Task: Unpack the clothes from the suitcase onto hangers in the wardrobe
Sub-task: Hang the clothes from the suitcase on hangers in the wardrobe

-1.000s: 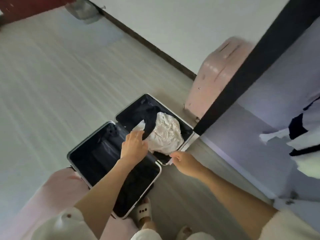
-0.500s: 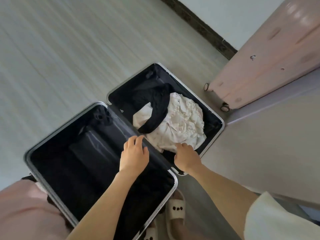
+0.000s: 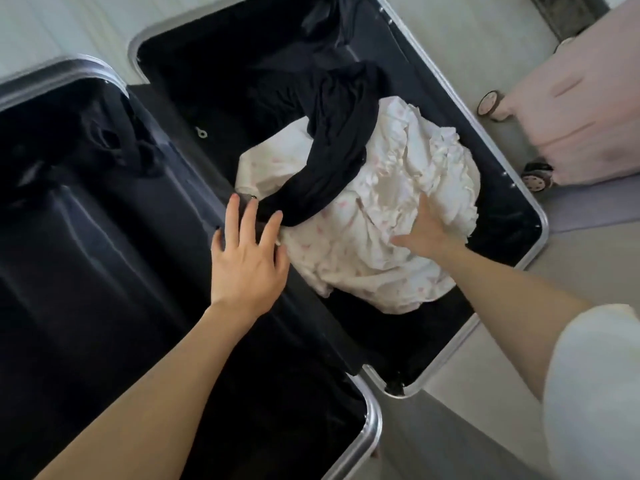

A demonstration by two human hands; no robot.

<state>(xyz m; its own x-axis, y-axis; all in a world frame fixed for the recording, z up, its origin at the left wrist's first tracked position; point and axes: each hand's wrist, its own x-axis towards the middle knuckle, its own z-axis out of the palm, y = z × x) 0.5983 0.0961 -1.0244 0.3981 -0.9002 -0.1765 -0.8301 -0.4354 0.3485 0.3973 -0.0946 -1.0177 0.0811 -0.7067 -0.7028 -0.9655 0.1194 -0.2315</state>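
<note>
White cloth with tiny pink marks, a crumpled white garment (image 3: 363,237), is lying in the right half of the open suitcase (image 3: 512,161). A black garment (image 3: 332,157) is lying across the top of it, and its far end is getting lost in the dark lining, so its shape is hard to make out. The suitcase is sitting open on the floor (image 3: 467,53), and both halves are running off the picture's edges. The left half is looking dark inside, with some black bunched thing near its top that is too dim to name.

The left hand (image 3: 247,254) is reaching over the middle hinge with fingers spread and straight, its fingertips touching the edge of the black garment and gripping nothing. The right hand (image 3: 424,230) is lying flat on the white garment, fingers straight, pressing on it. Whether its fingertips are digging into the folds cannot be told.

A pink suitcase (image 3: 581,109) is standing on wheels at the right, blurry and cut off.
</note>
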